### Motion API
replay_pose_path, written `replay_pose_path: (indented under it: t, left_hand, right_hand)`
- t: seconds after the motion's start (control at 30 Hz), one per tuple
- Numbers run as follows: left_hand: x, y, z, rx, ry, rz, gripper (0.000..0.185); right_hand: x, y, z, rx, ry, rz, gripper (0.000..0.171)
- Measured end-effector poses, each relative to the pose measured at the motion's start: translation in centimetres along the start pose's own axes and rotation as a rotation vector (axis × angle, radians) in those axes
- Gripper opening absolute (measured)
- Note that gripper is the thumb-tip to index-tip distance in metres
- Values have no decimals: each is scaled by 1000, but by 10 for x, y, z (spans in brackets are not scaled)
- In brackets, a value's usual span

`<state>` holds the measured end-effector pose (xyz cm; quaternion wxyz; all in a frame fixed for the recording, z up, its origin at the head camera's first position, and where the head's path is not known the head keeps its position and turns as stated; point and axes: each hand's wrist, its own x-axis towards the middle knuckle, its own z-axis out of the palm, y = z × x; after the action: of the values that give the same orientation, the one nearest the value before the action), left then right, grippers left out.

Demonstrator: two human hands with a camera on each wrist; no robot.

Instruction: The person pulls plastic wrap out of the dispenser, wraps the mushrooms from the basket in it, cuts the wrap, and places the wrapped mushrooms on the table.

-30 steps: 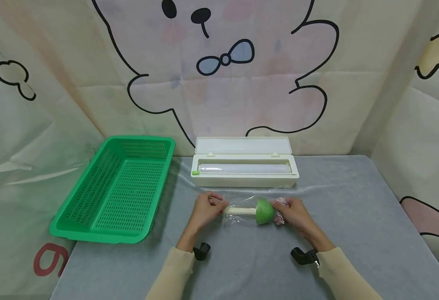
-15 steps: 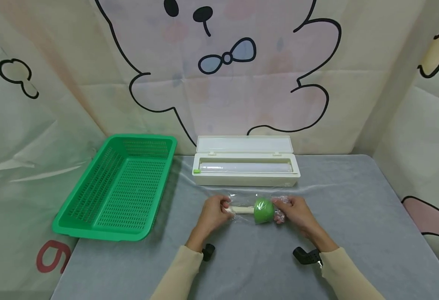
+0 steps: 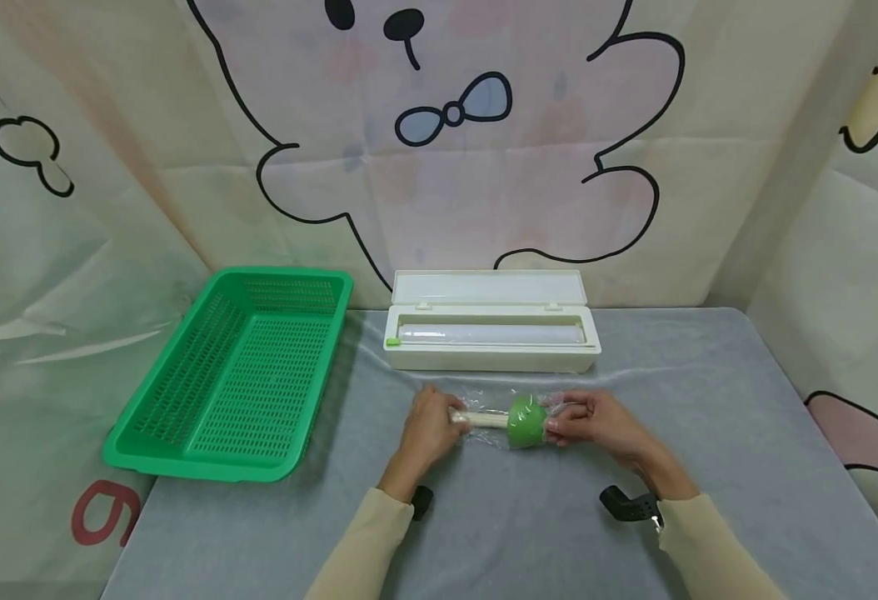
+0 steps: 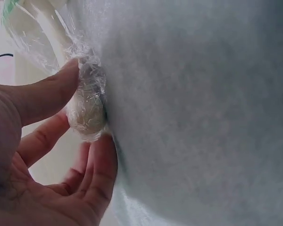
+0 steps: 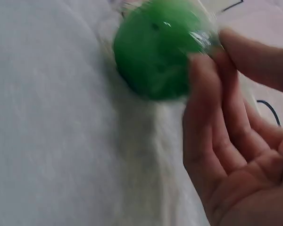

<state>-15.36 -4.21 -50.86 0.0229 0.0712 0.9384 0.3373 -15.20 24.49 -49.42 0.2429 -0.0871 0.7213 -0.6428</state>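
Note:
A green dome-headed thing (image 3: 526, 422) with a cream stick (image 3: 486, 420) lies across the space between my hands, wrapped in clear cling film (image 3: 493, 399). My left hand (image 3: 428, 427) grips the stick's end; the left wrist view shows its thumb and fingers about the film-covered rounded tip (image 4: 87, 113). At the other end, my right hand (image 3: 596, 427) pinches the film beside the green head. In the right wrist view the green head (image 5: 155, 52) is blurred, and its fingertips (image 5: 201, 63) touch the film at the side.
Behind the hands stands a white cling film dispenser (image 3: 493, 360), its lid (image 3: 488, 288) raised, a film roll (image 3: 490, 334) inside. A green perforated basket (image 3: 300, 467) is at the left on the grey cloth-covered table (image 3: 514, 533). A printed curtain (image 3: 439, 192) closes off the back.
My left hand has moved slightly right and taken a fuller grip on the stick's end. The right hand has shifted its fingers at the green head, and the film there sits closer.

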Motion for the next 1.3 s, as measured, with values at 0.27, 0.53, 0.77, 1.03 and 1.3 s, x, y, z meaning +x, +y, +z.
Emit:
replay_pose_path:
  t: [0.27,0.53,0.77,1.03,1.3]
  left_hand:
    - [3,-8,-5,-96,-44,64,23]
    - [8,-11,-19,-376,-148,177,29]
    - [9,-9,-21,-726,-262,132,21]
    - [9,-3,-23,-793,-308,89,29]
    - [9,-1,-18,-872,-272,4,29]
  right_hand:
    - [8,0,9,-82,64,16,46]
    - [5,3,1,-77,-65,-42,52]
    - [3,-3,6,-19,-48,-52,54]
    - [5,-7,16,-14,-28,-105,52]
    - [11,-9,21,-20,-62,-154,49]
